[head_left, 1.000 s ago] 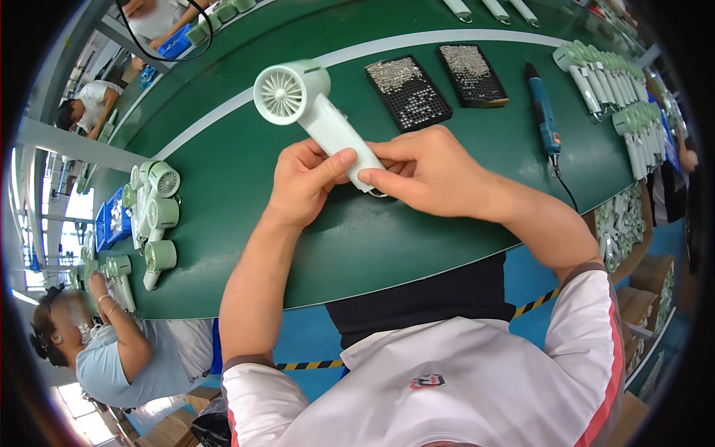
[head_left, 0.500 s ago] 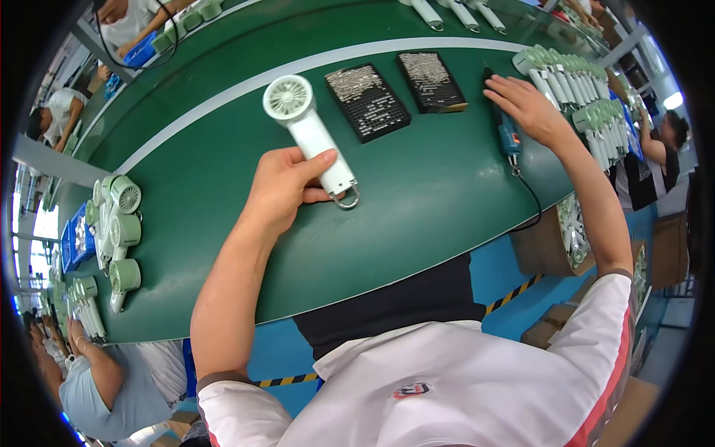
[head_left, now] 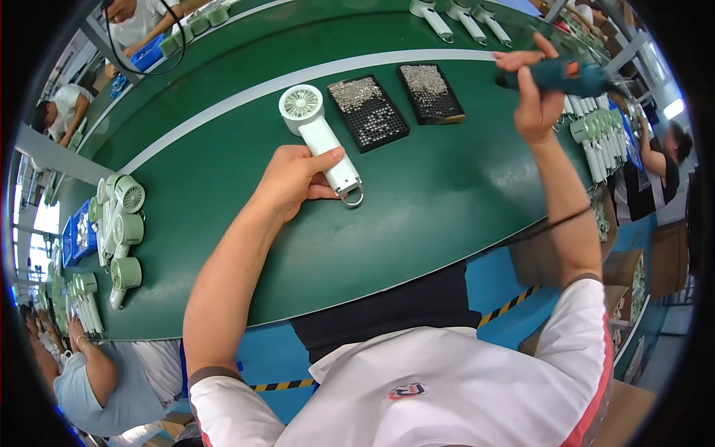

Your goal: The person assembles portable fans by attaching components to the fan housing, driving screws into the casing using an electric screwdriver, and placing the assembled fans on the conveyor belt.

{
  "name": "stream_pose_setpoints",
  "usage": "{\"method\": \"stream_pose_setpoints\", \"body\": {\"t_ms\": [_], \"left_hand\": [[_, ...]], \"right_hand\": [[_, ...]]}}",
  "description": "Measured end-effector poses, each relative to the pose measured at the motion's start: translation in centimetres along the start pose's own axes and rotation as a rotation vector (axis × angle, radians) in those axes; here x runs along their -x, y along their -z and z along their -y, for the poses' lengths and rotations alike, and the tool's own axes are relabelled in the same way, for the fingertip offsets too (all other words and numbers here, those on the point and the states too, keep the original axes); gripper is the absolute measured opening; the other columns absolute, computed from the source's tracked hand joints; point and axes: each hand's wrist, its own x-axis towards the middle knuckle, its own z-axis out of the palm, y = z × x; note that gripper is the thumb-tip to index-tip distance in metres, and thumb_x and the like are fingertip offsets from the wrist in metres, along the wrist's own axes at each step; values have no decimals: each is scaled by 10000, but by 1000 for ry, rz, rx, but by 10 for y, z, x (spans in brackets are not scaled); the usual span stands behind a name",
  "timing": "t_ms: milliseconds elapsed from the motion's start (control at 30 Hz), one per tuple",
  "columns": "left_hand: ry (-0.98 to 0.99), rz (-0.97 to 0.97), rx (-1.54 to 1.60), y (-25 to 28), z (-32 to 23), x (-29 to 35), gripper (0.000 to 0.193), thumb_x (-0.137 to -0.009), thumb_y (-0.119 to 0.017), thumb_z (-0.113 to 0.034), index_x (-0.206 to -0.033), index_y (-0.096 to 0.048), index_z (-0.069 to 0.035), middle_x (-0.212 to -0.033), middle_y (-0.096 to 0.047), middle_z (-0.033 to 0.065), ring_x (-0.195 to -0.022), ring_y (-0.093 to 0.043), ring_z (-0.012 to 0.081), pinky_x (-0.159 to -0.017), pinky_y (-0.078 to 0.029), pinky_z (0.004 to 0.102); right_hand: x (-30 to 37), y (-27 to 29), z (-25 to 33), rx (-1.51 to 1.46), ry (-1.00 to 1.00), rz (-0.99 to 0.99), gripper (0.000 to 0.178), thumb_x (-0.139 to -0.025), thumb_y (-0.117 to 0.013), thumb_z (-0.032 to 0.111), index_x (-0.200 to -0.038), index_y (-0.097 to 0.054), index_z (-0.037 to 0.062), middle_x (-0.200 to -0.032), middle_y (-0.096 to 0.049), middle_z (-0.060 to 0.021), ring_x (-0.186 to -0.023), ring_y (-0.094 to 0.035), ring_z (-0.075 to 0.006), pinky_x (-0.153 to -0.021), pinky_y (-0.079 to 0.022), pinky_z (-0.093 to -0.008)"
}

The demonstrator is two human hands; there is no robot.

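Observation:
My left hand [head_left: 296, 179] is closed around the white handle of a handheld fan [head_left: 322, 141], thumb on top. The fan's round grille tilts up at the far end, and a metal loop hangs from the near end. Up at the right, my right hand [head_left: 538, 108] grips a dark teal electric screwdriver [head_left: 558, 76], raised off the table and somewhat blurred. Its black cord trails down past my right forearm. Beyond the fan lie two black trays, one nearer [head_left: 383, 141] and one to its right [head_left: 439, 117], both holding many small metal screws.
Green-topped fans [head_left: 126, 229] stand and lie at the left edge by a blue bin [head_left: 80, 235]. More fans [head_left: 599, 141] lie in rows at the right. Several white fans [head_left: 465, 26] rest across the white line. Co-workers sit around; cardboard boxes [head_left: 536, 257] stand below the table.
My right hand has picked the electric screwdriver up off the table and swung it upward, turning it sideways. The fan in my left hand has shifted slightly right and nearer the table's front.

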Motion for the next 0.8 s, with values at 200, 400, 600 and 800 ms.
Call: {"method": "stream_pose_setpoints", "body": {"t_ms": [200,400,600,800], "left_hand": [[-32,-8,16,3,10,-2,392,-985,-716,-242,-1097,-646,127,-994,-729,209,-825,-760,233,-723,-649,316],[-26,10,4,3,7,1,394,-969,-737,-247,-1080,-655,122,-960,-737,205,-809,-760,235,-722,-641,312],[0,-14,-5,3,4,2,399,-955,-755,-254,-1053,-666,122,-951,-741,206,-791,-760,236,-714,-639,313],[-14,-2,-10,6,7,0,407,-949,-764,-263,-1054,-671,119,-938,-745,199,-792,-760,230,-715,-638,312]], "right_hand": [[-59,-113,37,-1257,-310,-404,485,-1065,-552,450,-1108,-616,-29,-597,-574,-75,-439,-556,-174,-422,-464,-299],[-69,-151,62,-678,-830,-393,289,-1042,-630,260,-1019,-622,-28,-598,-580,-61,-437,-560,-160,-423,-456,-293],[-61,-160,62,-761,-893,-485,291,-1050,-627,259,-1063,-602,-31,-597,-556,-59,-436,-547,-165,-424,-464,-300],[-56,-166,58,-766,-872,-461,294,-1049,-631,264,-1066,-601,-29,-596,-555,-59,-436,-547,-162,-422,-467,-302]]}}
